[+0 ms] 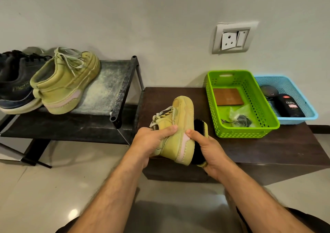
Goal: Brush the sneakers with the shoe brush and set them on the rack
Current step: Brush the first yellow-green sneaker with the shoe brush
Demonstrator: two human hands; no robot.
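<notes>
While the left hand (151, 139) holds the yellow sneaker (175, 130) above the left end of the dark worktop (267, 148), its grip is wrapped around the upper, thumb over the laces. The right hand (209, 152) has its grip curled around the shoe brush (200, 127), black bristles touching the sneaker's outer side. A second yellow sneaker (66, 82) stands on the rack (114, 89) top shelf, beside a dark sneaker (16, 82). Green basket (267, 125) and blue basket (310, 113) sit at the worktop's rear right.

olive-yellow sneaker (180, 125), black-bristled brush (200, 129), green basket (267, 125), blue basket (310, 114)
</notes>
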